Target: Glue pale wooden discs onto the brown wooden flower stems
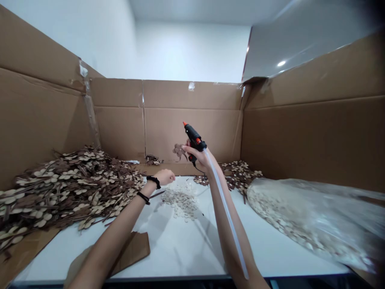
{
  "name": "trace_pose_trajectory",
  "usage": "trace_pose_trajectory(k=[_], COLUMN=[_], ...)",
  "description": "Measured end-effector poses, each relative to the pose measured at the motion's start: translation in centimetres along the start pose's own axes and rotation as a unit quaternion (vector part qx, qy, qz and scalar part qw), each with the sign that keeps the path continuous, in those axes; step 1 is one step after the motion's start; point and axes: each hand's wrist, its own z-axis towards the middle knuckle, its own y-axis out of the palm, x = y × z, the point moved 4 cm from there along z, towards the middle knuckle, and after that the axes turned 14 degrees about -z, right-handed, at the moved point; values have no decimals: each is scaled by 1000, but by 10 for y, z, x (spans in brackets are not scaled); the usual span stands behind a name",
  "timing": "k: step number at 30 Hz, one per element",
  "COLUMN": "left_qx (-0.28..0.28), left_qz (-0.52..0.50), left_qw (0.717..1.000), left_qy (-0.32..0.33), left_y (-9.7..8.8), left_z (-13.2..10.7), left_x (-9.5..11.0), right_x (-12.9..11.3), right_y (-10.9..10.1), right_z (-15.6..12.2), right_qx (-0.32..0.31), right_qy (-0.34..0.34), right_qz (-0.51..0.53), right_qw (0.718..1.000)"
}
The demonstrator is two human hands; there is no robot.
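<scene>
Bare forearms [102,253] come in over the near edge, the left crossing above a cardboard scrap [136,249] on the white surface [180,257]. The right hand [199,155] grips a black glue gun [194,135], nozzle up, while pinching a brown flower piece [178,151]. The left hand [165,176] curls near scattered pale discs [182,204]; whether it pinches anything, I can't tell. One flower heap [87,180] crowds the left, a disc-filled plastic bag [300,212] the right; cardboard walls [192,124] enclose back and sides.
</scene>
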Motion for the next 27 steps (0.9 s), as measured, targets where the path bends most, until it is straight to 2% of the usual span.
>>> trace_pose_trajectory(k=[3,6,10,13,16,20,22,24,27], left_qx=[12,20,25,38,59,112,178,222,249], left_qz=[45,65,54,13,-53,-166,-315,-388,-420], left_qw=[998,996,996,998,997,979,931,892,870], left_qy=[-41,-58,-60,-45,-16,30,56,67,67], left_y=[35,54,58,51,30,-28,-62,-89,-107], left_z=[3,3,7,10,12,1,-16,-36,-60], left_x=[-24,-43,-56,-54,-39,1,24,45,67], right_x=[-4,-5,-4,-5,-4,1,3,2,0], right_y=[-2,-3,-3,-4,-5,-7,-8,-10,-9], right_z=[-1,-1,0,0,0,3,5,6,5], right_qx=[7,17,10,11,20,32,75,137,174], right_qy=[9,4,5,-5,-6,-18,-26,-40,-48], right_qz=[-5,-11,10,4,3,-13,-22,-38,-54], right_qw=[1000,1000,1000,1000,1000,999,997,989,982])
